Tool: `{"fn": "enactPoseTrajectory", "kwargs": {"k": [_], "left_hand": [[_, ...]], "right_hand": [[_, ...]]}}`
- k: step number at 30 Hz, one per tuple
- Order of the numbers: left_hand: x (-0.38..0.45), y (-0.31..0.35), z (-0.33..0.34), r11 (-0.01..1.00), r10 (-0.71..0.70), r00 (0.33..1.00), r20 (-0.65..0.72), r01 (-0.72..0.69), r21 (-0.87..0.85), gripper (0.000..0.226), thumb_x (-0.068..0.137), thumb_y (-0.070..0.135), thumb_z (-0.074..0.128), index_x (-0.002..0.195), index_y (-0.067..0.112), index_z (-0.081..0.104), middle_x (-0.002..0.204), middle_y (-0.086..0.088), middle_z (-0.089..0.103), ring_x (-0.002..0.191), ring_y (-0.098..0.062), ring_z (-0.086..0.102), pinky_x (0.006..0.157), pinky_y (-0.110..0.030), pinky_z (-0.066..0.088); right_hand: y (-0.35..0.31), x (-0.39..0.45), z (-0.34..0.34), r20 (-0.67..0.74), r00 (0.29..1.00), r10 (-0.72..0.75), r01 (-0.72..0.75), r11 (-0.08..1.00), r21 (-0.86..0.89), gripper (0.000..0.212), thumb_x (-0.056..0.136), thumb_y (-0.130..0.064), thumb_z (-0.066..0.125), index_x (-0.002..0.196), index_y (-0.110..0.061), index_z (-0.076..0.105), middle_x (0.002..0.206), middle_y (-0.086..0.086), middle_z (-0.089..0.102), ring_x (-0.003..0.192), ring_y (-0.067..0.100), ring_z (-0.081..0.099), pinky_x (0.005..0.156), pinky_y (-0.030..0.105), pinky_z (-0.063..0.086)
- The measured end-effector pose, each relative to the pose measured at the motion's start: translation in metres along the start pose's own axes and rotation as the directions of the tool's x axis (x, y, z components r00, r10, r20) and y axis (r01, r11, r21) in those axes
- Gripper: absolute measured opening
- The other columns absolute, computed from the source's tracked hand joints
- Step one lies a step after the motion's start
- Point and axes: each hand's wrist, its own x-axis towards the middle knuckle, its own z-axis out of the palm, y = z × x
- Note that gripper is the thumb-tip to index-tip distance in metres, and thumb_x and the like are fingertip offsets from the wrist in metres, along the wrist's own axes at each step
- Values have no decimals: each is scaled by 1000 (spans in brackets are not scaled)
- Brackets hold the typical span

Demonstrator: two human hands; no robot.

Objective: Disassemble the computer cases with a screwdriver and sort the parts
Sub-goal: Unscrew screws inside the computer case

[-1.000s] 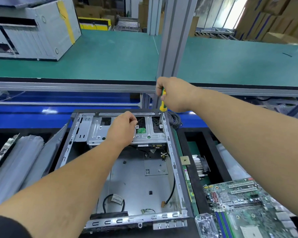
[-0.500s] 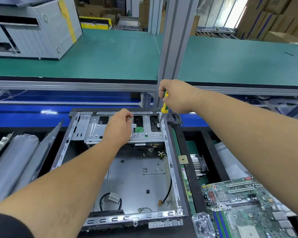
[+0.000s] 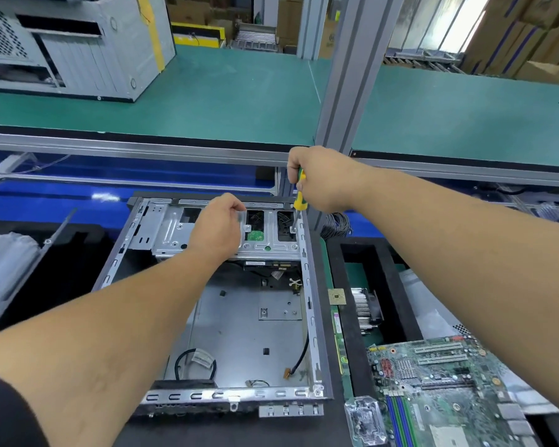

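The open computer case (image 3: pixel 226 311) lies flat at the middle of the worktop's near edge, with a loose motherboard (image 3: pixel 446 391) just beside it toward the near right corner. The right hand (image 3: pixel 323 179) holds a yellow-and-green screwdriver (image 3: pixel 300 196) in a closed grip, shaft pointing down at the far right corner of the metal drive cage (image 3: pixel 265 245). The left hand (image 3: pixel 218 225) rests on the cage with fingers curled at one of its cut-outs; whether that grip truly hooks the metal I cannot tell.

The likely trouble is the tip camming out of the screw, since the shaft looks slightly tilted, and skidding into the fan opening or the green board beneath. A freed screw could also drop into the case. If the cage comes loose suddenly, the black cable (image 3: pixel 299 356) may snag.

The screw head itself is too small to make out, the screwdriver handle is mostly hidden in the fist, and the left fingertips are out of sight
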Motion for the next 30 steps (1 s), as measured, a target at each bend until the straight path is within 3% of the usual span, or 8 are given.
{"fn": "enactPoseTrajectory", "kwargs": {"k": [4, 7, 10, 11, 13, 16, 20, 30], "left_hand": [[-1, 27, -8, 925, -228, 974, -17, 211, -317, 43, 94, 2, 33, 85, 30, 65, 85, 3, 63, 60, -16, 54, 40, -23, 41], [-4, 44, -8, 830, -347, 934, 85, 347, -437, 41, 91, 0, 34, 77, 21, 67, 73, 1, 57, 58, -14, 49, 51, -25, 38], [-2, 43, -20, 723, -459, 861, 221, 506, -470, 28, 93, 2, 44, 84, 12, 68, 69, -3, 54, 50, -16, 43, 46, -27, 37], [0, 38, -26, 817, -416, 885, 210, 465, -341, 25, 95, 4, 48, 94, 10, 72, 75, -7, 58, 55, -20, 50, 49, -32, 45], [1, 25, -38, 971, -232, 960, 157, 238, -22, 17, 97, 13, 55, 103, 14, 71, 86, -4, 66, 70, -22, 60, 66, -39, 56], [-3, -3, -50, 986, -10, 970, 241, -30, 163, 13, 98, 23, 60, 106, 29, 69, 84, 9, 67, 72, -12, 60, 61, -27, 47], [1, -38, -64, 969, 25, 967, 252, -86, 234, 13, 102, 27, 61, 111, 25, 69, 104, 0, 72, 91, -25, 65, 79, -40, 57], [24, -107, -119, 949, 80, 963, 258, -153, 276, 16, 101, 39, 57, 102, 25, 66, 93, 1, 69, 84, -25, 63, 72, -37, 55]], "right_hand": [[-10, 6, 2, -17, 1000, 18, -18, 999, 31, 26, 90, 3, 50, 98, -21, 57, 87, -2, 57, 68, 15, 51, 48, 26, 34], [-20, 10, 8, -23, 1000, 11, -9, 997, 74, 25, 92, 1, 52, 99, -22, 57, 85, -2, 56, 66, 14, 51, 42, 22, 35], [-38, 17, 16, -46, 999, -6, 10, 995, 96, 23, 92, 0, 55, 101, -21, 57, 89, -2, 55, 71, 17, 53, 48, 27, 39], [-45, 19, 19, -54, 998, -10, 15, 996, 90, 23, 92, -1, 56, 102, -21, 57, 90, -2, 53, 72, 17, 53, 51, 29, 40], [-59, 24, 26, -65, 998, -24, 29, 996, 82, 22, 92, -1, 56, 103, -20, 56, 90, -3, 50, 71, 15, 52, 51, 30, 37], [-84, 32, 35, -65, 997, -36, 41, 996, 82, 24, 92, -1, 55, 100, -23, 54, 92, -4, 47, 72, 15, 51, 51, 28, 33], [-122, 47, 45, -67, 997, -26, 31, 997, 75, 26, 91, 1, 54, 100, -23, 54, 93, -4, 46, 75, 16, 52, 52, 29, 35], [-224, 86, 69, -58, 998, 34, -34, 999, -3, 25, 90, -2, 56, 102, -24, 56, 94, -7, 46, 73, 13, 51, 51, 28, 33]]}}
